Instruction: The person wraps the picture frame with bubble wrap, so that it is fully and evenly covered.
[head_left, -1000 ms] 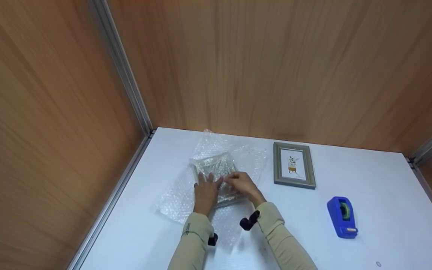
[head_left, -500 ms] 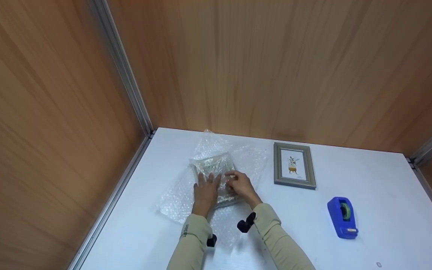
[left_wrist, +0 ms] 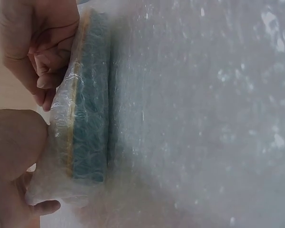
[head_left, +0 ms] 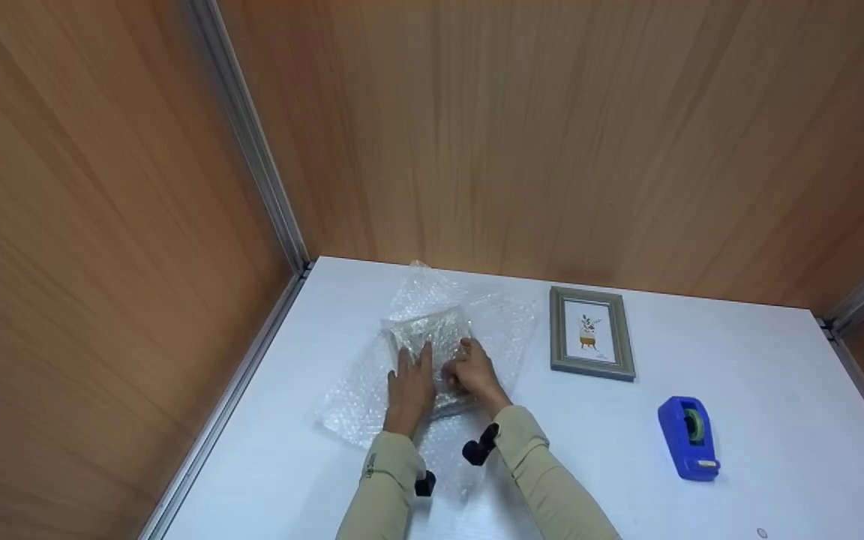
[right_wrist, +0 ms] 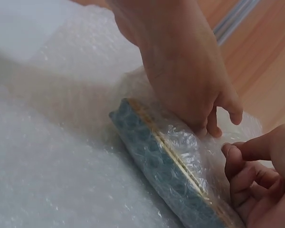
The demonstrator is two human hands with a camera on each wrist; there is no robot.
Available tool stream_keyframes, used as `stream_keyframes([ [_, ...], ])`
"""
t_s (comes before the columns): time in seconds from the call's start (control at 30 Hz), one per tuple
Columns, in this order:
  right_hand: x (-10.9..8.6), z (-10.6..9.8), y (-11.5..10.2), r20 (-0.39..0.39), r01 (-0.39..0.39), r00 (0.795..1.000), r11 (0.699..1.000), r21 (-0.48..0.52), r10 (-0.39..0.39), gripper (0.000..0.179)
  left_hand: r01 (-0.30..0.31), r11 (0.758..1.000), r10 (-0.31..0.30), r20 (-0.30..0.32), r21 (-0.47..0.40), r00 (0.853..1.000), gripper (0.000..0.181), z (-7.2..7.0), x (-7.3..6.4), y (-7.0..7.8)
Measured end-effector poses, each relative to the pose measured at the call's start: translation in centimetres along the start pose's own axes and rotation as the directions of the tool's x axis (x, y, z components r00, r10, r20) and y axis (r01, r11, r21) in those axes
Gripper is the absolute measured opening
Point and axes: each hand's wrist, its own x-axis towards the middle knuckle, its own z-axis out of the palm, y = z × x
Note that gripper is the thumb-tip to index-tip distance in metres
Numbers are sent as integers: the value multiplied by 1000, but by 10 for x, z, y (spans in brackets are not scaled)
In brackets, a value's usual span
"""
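A rectangular object with teal sides and a gold edge (right_wrist: 166,161) is enclosed in a clear sheet of bubble wrap (head_left: 503,315), which is spread over the left part of the white table (head_left: 769,390). The left hand (head_left: 409,390) is laid on the near left part of the wrapped object, its fingers extended. The right hand (head_left: 475,373) is held at the right part, its fingers mostly curled; whether the wrap is pinched cannot be told. To the right, a grey rectangular picture frame with a plant print (head_left: 591,331) is placed near the far edge; a blue plastic tape dispenser (head_left: 687,442) is set nearer and farther right.
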Motion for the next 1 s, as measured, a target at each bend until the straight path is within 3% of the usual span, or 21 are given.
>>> stream_keyframes([
  [0.17, 1, 6, -3, -64, -60, 996, 998, -14, 59, 72, -24, 1000, 24, 4, -3, 1000, 49, -2, -1, -1],
  [0.37, 0, 8, -7, -102, -69, 993, 997, -38, 65, 75, -72, 997, 73, 32, -20, 997, 49, -5, -3, -3],
  [0.63, 1, 4, -7, -78, -115, 990, 993, -15, 113, 74, -72, 994, 81, 103, -85, 991, 46, -9, -2, -5],
  [1.0, 0, 0, -8, -30, -138, 990, 990, -2, 138, 75, -63, 997, 69, 166, -42, 984, 46, -10, -3, -6],
])
